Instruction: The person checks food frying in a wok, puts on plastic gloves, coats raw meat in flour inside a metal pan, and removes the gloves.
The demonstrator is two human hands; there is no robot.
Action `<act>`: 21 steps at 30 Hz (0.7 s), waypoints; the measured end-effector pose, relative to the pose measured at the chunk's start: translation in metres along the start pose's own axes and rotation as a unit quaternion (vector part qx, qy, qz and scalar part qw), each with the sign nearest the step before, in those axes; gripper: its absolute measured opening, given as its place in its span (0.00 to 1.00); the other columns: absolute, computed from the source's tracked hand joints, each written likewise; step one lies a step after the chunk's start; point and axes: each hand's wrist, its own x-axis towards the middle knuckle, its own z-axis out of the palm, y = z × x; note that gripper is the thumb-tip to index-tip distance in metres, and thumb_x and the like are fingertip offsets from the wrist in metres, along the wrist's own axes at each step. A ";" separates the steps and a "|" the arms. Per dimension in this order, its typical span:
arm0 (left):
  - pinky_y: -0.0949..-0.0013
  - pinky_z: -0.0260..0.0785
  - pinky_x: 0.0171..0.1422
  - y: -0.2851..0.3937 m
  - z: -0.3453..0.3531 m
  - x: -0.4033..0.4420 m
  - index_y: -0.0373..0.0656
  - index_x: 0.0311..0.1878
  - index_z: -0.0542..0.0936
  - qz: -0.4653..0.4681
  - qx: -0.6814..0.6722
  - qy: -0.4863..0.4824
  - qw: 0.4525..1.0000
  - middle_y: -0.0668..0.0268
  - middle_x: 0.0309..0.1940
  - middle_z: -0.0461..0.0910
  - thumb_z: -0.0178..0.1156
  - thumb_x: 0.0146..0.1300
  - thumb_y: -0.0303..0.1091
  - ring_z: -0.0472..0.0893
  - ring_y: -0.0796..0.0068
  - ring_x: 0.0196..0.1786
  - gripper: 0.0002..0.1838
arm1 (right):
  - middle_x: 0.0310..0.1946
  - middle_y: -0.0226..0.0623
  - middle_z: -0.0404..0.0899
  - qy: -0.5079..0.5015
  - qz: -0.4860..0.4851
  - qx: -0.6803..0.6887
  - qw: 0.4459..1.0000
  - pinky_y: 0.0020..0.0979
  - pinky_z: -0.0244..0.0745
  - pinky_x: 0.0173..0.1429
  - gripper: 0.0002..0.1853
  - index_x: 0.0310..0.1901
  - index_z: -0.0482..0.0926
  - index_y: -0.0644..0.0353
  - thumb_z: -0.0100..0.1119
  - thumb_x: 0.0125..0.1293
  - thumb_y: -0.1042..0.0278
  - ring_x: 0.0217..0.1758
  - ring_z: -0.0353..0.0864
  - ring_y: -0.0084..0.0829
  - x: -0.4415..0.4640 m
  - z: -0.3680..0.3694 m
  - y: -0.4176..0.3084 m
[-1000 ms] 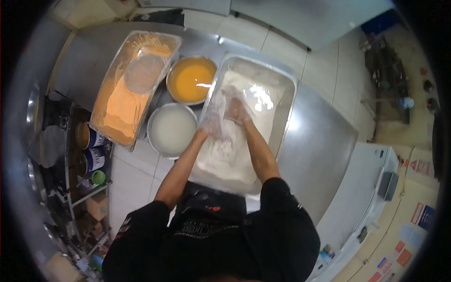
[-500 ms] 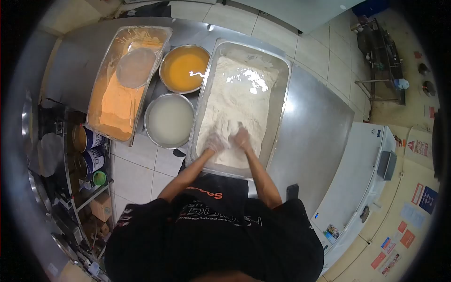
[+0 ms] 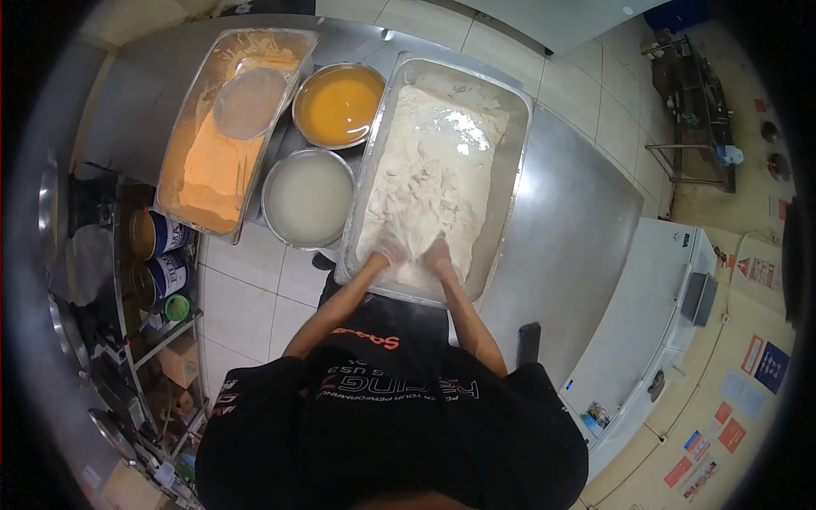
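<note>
A deep metal tray [image 3: 520, 161] holds a bed of pale flour [image 3: 425, 161], with lumps and loose clumps across its middle. At the tray's near end, my left hand [image 3: 391, 250] is sunk in the flour, a clear plastic glove seeming to cover it. My right hand [image 3: 437, 255] is a short way to its right, also down in the flour. Flour and motion blur hide the fingers of both hands, so what they grip, if anything, does not show.
Left of the tray stand a bowl of orange-yellow liquid [image 3: 338, 106] and a bowl of cloudy whitish liquid [image 3: 308, 200]. Farther left, a second tray [image 3: 161, 183] holds orange powder and a round sieve [image 3: 250, 104]. A black phone-like object [image 3: 528, 343] lies at the metal table's [image 3: 565, 229] near edge.
Both hands have come back toward the tray's near end and moved lower in the flour. The flour's middle is more broken up and clumpy. The camera view has shifted slightly.
</note>
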 end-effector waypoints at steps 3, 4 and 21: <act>0.57 0.71 0.39 -0.023 0.001 -0.007 0.34 0.49 0.73 0.168 -0.051 0.147 0.973 0.48 0.38 0.78 0.52 0.59 0.44 0.80 0.58 0.33 0.23 | 0.39 0.47 0.79 -0.130 0.139 0.331 0.924 0.32 0.72 0.49 0.29 0.44 0.73 0.75 0.68 0.48 0.59 0.44 0.78 0.38 0.011 -0.013 -0.001; 0.54 0.70 0.38 -0.029 -0.005 -0.017 0.37 0.39 0.80 0.327 -0.092 0.279 0.898 0.48 0.31 0.80 0.51 0.60 0.40 0.80 0.57 0.33 0.16 | 0.39 0.47 0.79 -0.132 0.142 0.332 0.923 0.32 0.72 0.49 0.29 0.44 0.73 0.75 0.68 0.48 0.59 0.44 0.78 0.38 0.011 -0.016 0.012; 0.52 0.62 0.59 -0.035 0.016 0.045 0.28 0.51 0.72 -0.003 -0.002 0.360 0.933 0.41 0.46 0.74 0.53 0.52 0.36 0.73 0.45 0.51 0.25 | 0.34 0.49 0.79 -0.027 -0.032 -0.105 0.994 0.41 0.70 0.44 0.11 0.31 0.78 0.66 0.61 0.49 0.66 0.40 0.77 0.47 0.066 0.017 0.044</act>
